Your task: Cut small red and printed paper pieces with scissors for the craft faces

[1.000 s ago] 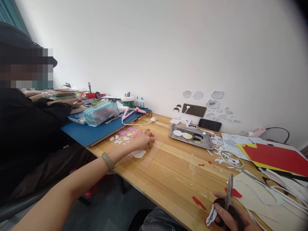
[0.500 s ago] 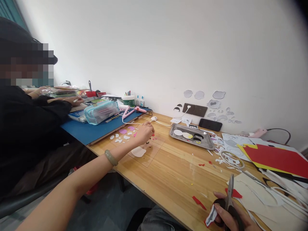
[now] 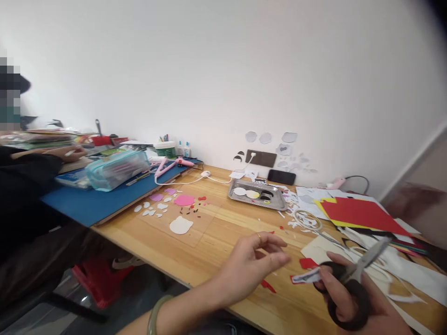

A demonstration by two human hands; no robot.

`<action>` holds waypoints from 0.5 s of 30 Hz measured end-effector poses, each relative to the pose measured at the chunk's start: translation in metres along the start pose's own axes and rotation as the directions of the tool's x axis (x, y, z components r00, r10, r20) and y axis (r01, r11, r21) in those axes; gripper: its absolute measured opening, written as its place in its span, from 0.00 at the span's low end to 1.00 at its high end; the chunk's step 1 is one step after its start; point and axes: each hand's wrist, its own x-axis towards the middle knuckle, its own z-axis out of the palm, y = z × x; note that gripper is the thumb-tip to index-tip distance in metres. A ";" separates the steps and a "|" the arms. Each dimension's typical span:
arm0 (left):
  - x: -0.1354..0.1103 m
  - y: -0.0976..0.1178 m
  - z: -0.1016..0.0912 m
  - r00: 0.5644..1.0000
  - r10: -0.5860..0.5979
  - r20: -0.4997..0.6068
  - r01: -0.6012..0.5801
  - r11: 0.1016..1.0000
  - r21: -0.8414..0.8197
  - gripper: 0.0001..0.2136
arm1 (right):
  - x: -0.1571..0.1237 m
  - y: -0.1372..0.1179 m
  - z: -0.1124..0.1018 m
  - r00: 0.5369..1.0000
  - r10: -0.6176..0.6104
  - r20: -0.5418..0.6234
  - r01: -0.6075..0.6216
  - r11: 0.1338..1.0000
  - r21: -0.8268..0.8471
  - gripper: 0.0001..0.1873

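Observation:
My right hand (image 3: 370,298) holds black-handled scissors (image 3: 356,279), their metal blades pointing up and to the right. Between its thumb and fingers it also pinches a small white paper pattern (image 3: 306,275) with red edging showing behind it. My left hand (image 3: 251,263), a bangle on its wrist, is over the wooden table to the left of that piece, fingers apart and nothing between them. Red scraps (image 3: 268,285) lie just below its fingertips. Farther left, a cream cat-head cutout (image 3: 181,225) and a pink cutout (image 3: 184,200) lie on a clear sheet among several small shapes.
A metal tray (image 3: 281,204) with cut shapes stands near the wall. Red sheet (image 3: 363,216), tape roll (image 3: 309,219) and paper scraps crowd the right side. On the blue mat (image 3: 87,204) sit a clear pencil case (image 3: 117,170) and pink glue gun (image 3: 185,162); a co-worker's arm is beyond.
My left hand has come back from the cutouts toward my right hand. My right hand has risen with the scissors and paper piece. The view has turned right.

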 end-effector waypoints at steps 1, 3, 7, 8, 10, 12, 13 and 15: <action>0.000 0.002 0.007 0.997 -0.068 0.022 0.071 0.980 -0.186 0.17 | -0.003 -0.005 0.002 1.000 -0.001 0.002 0.001 1.000 0.022 0.17; 0.001 0.003 0.016 0.982 -0.180 0.058 0.187 0.875 -0.447 0.16 | -0.006 -0.011 0.007 0.999 -0.028 0.026 0.025 0.997 0.075 0.17; 0.000 0.001 0.022 0.952 -0.301 0.051 0.266 0.734 -0.625 0.10 | -0.009 -0.009 0.012 0.996 -0.034 0.077 0.023 0.991 0.135 0.15; -0.001 0.001 0.022 0.947 -0.315 0.060 0.278 0.715 -0.642 0.09 | -0.010 -0.008 0.013 0.995 -0.030 0.096 0.015 0.988 0.152 0.15; -0.003 0.002 0.021 0.942 -0.327 0.072 0.288 0.684 -0.670 0.08 | -0.010 -0.005 0.014 0.991 -0.023 0.130 -0.001 0.983 0.185 0.13; -0.005 0.004 0.020 0.943 -0.328 0.059 0.273 0.655 -0.704 0.07 | -0.009 -0.004 0.015 0.986 -0.015 0.166 -0.020 0.978 0.206 0.13; -0.005 0.005 0.020 0.944 -0.327 0.044 0.255 0.637 -0.727 0.07 | -0.008 -0.003 0.015 0.983 -0.008 0.184 -0.031 0.977 0.211 0.13; -0.006 0.007 0.021 0.946 -0.325 0.005 0.213 0.608 -0.765 0.07 | -0.007 0.000 0.014 0.975 0.003 0.222 -0.051 0.976 0.213 0.13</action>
